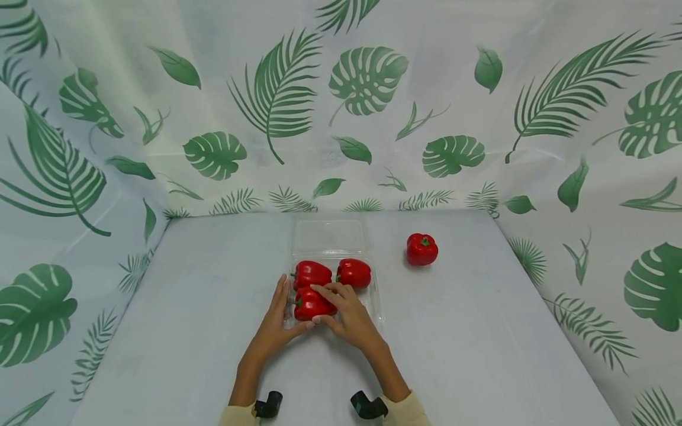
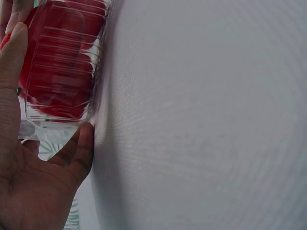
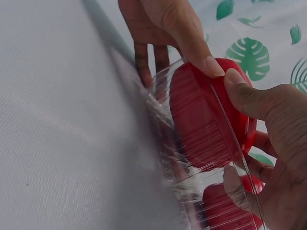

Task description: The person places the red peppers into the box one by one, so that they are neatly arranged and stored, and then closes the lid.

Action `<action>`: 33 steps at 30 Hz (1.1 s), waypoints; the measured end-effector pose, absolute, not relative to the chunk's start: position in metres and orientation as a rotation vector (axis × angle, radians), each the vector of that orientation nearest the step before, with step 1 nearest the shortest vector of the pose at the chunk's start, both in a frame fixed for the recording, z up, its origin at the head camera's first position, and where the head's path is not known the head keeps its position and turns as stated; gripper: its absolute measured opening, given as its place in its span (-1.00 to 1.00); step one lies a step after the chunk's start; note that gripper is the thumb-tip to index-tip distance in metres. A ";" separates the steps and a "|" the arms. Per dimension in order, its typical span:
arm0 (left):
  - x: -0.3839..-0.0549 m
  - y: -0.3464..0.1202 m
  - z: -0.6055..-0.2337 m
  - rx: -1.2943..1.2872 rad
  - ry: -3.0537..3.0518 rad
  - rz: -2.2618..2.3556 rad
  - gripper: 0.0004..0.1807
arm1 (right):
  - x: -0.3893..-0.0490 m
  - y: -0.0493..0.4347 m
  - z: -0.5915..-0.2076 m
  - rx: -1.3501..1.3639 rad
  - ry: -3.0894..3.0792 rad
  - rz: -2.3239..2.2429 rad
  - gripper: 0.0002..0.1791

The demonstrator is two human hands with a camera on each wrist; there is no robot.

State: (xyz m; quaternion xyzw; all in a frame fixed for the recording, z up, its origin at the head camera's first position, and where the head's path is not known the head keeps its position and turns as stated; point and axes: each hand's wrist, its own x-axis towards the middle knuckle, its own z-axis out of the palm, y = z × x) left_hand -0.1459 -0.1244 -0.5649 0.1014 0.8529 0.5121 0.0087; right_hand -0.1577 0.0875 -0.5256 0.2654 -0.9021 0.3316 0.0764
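A clear plastic container [image 1: 376,296] lies on the table with its lid folded back. Three red bell peppers are inside: a near-left one [image 1: 308,305], a back-left one [image 1: 314,273] and a back-right one [image 1: 354,273]. My right hand [image 1: 353,316] grips the near-left pepper, thumb on its near side and fingers over its top. Around the container's near-left corner, my left hand [image 1: 273,332] holds the wall, its thumb along the front and its fingers along the left side. Both thumb tips nearly meet at the front rim, as the right wrist view shows.
Another red bell pepper [image 1: 422,249] stands on the white table [image 1: 453,331], right of the container. The open lid [image 1: 330,238] lies toward the back. Leaf-patterned sheeting [image 1: 367,165] rises behind the table and along both sides.
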 end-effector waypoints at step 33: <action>-0.145 -0.122 -0.561 0.325 2.676 1.583 0.20 | -0.158 0.092 -0.533 0.822 -2.766 0.985 -0.24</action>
